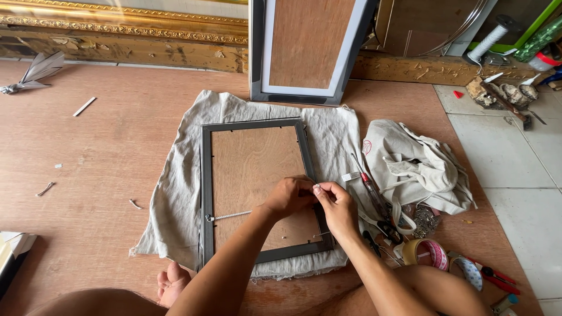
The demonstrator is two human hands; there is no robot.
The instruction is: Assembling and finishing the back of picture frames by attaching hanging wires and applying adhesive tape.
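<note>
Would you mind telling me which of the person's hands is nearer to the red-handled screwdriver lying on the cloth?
The right hand. It works at the frame's right edge, just left of the red-handled screwdriver. The left hand sits further left, over the frame's brown backing board.

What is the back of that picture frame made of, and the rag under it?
The frame's backing board looks like thin plywood or hardboard: flat, brown, matte, with faint grain. Its dark grey rim could be painted wood or plastic; the look leaves that open. The cloth underneath seems a coarse woven fabric, like linen or cotton, beige with frayed edges and wrinkles.
</note>
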